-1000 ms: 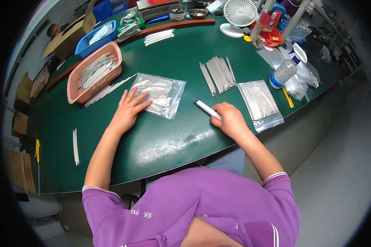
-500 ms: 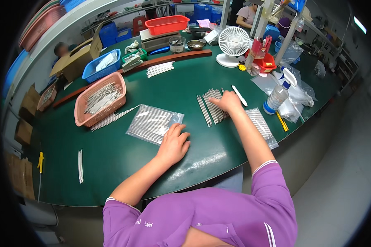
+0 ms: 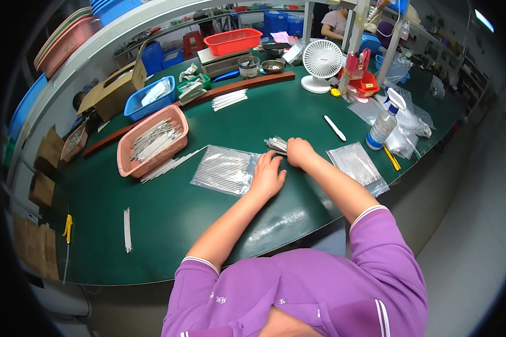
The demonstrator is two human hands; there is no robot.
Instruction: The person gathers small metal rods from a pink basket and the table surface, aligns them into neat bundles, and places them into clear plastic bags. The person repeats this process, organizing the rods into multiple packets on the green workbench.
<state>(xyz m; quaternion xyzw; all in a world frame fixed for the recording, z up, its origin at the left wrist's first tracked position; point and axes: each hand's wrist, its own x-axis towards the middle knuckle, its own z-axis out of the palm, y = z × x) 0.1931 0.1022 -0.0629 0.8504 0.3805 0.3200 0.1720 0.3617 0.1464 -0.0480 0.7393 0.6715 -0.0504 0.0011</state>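
My right hand (image 3: 301, 153) is closed around a bundle of thin metal rods (image 3: 276, 144), whose ends stick out to its left. Close beside it, my left hand (image 3: 269, 177) lies with fingers apart at the right edge of a clear plastic bag (image 3: 249, 187) holding a row of similar rods. Its fingertips come near the bundle; whether they touch it I cannot tell. To the right of my right forearm lies a second clear bag of rods (image 3: 355, 163). Above that bag rests a white pen-like tool (image 3: 335, 128).
A pink basket of rods (image 3: 181, 116) stands at the left, loose rods (image 3: 171, 164) beside it. Small rod groups lie at the far side (image 3: 229, 100) and near left (image 3: 127, 230). A white fan (image 3: 322, 59), spray bottle (image 3: 381, 130) and yellow-handled tool (image 3: 68, 227) are also on the table.
The rods spread on the table are now gathered into a bundle in my right hand. My left hand has moved right, towards it. The whole view has shifted slightly.
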